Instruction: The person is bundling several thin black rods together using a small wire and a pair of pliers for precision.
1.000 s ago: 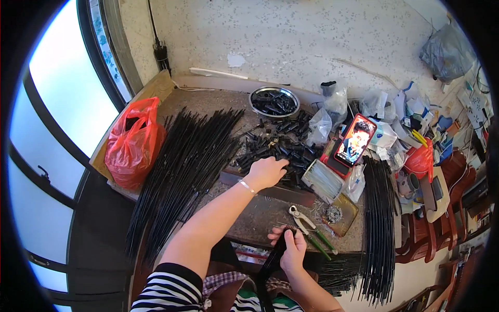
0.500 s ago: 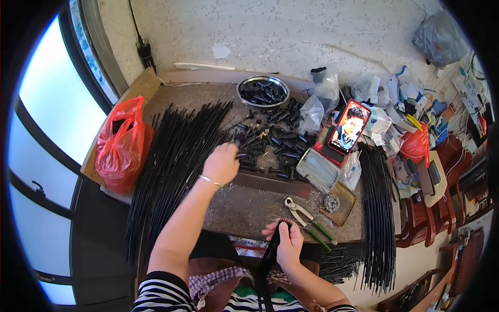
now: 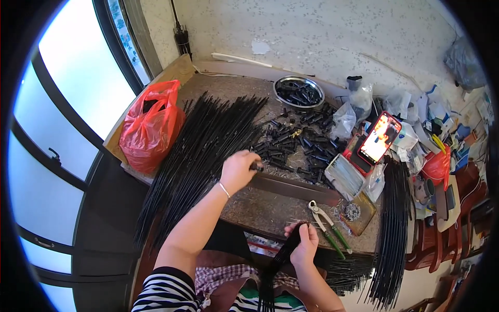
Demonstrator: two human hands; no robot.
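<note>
Whereas 1 second ago the left hand (image 3: 239, 170) hovered over the pile of black parts (image 3: 280, 139), it is now clear of that pile's left side, curled narrowly around 1 small black piece (image 3: 256, 167). From there the pile lies at 2 o'clock, the metal bowl (image 3: 299, 107) at 1 o'clock, the long black rods (image 3: 208, 140) at 10 o'clock and the brown bar (image 3: 299, 191) at 4 o'clock. The right hand (image 3: 305, 245) has stayed closed on a black bundle (image 3: 280, 259), which hangs toward 7 o'clock, with thin wires sticking out at its top. At 2 o'clock from that hand, the green-handled pliers (image 3: 341, 238) lie unmoved; at 1 o'clock, the phone (image 3: 380, 138) shows a changed picture.
</note>
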